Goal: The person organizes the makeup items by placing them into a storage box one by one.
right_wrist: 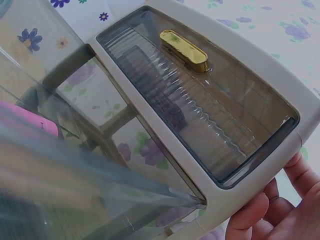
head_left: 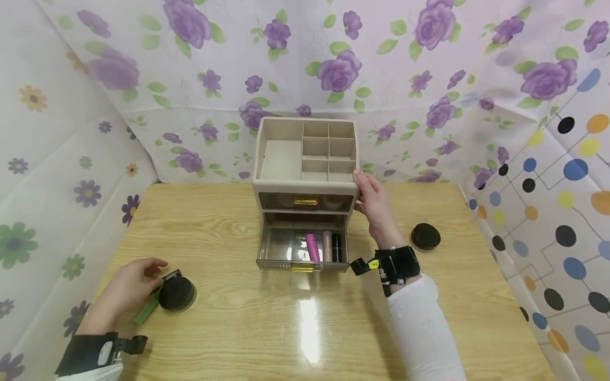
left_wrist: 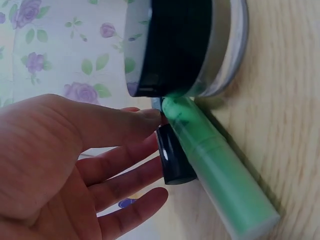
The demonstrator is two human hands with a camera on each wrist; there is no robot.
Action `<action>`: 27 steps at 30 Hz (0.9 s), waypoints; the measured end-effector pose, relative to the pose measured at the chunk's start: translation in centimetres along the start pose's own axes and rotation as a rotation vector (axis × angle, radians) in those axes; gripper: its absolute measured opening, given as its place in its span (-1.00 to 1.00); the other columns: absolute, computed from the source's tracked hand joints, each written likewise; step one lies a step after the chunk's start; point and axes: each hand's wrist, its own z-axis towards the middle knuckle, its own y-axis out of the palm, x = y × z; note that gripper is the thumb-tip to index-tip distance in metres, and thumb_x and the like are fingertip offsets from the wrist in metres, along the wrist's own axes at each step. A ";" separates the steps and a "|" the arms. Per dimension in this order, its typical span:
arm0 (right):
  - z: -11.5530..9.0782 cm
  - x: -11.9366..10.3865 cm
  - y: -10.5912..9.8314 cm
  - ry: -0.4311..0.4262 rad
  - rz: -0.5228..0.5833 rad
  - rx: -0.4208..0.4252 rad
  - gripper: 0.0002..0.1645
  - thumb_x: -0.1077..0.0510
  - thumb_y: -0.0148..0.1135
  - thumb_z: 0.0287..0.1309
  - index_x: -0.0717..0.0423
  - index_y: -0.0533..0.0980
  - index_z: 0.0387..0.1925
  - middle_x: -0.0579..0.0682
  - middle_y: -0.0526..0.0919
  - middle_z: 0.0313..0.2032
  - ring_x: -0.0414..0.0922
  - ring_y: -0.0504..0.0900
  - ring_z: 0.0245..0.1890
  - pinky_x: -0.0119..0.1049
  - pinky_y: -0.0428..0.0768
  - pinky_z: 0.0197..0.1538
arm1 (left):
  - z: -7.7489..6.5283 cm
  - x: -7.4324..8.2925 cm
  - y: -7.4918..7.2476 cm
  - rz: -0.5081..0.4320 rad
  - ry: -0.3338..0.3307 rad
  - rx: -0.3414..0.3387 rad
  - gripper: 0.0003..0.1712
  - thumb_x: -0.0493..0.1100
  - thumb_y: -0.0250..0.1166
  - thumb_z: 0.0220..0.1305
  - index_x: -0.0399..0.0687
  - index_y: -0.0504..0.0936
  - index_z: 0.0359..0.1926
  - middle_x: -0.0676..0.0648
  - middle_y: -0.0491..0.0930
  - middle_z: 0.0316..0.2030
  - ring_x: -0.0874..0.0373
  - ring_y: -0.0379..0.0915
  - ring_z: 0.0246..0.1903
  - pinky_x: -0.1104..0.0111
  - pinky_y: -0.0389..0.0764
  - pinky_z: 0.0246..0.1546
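A beige drawer organizer [head_left: 306, 185] stands at the table's back, its lower drawer [head_left: 281, 248] pulled out. Inside that drawer lie a pink tube [head_left: 312, 246], a pale tube [head_left: 327, 246] and a black tube [head_left: 337, 247]. My right hand [head_left: 376, 206] holds the organizer's right side near the upper front corner, fingers curled against it. At the left, my left hand [head_left: 131, 286] pinches a small black tube [left_wrist: 175, 160] between thumb and index finger, the other fingers loosely bent. A green tube [left_wrist: 220, 165] and a round black-lidded jar [head_left: 177, 293] are close beside it.
Another round black-lidded jar [head_left: 425, 236] sits to the right of my right forearm. The organizer's upper drawer [head_left: 281, 201] is closed, and its top has several compartments. Flower-patterned cloth [head_left: 200, 132] hangs directly behind, with dotted cloth [head_left: 548, 222] on the right.
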 end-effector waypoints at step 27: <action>-0.1 -0.1 -0.1 -0.025 0.015 -0.010 -0.55 -0.26 0.17 0.54 0.02 0.59 0.03 -0.04 0.63 -0.20 -0.17 0.64 -0.19 -0.31 0.54 -0.21 | 0.7 0.2 0.1 0.067 -0.014 -0.010 -0.60 -0.40 0.42 0.25 -0.39 0.67 0.12 -0.19 0.70 -0.27 -0.13 0.65 -0.27 -0.03 0.65 -0.30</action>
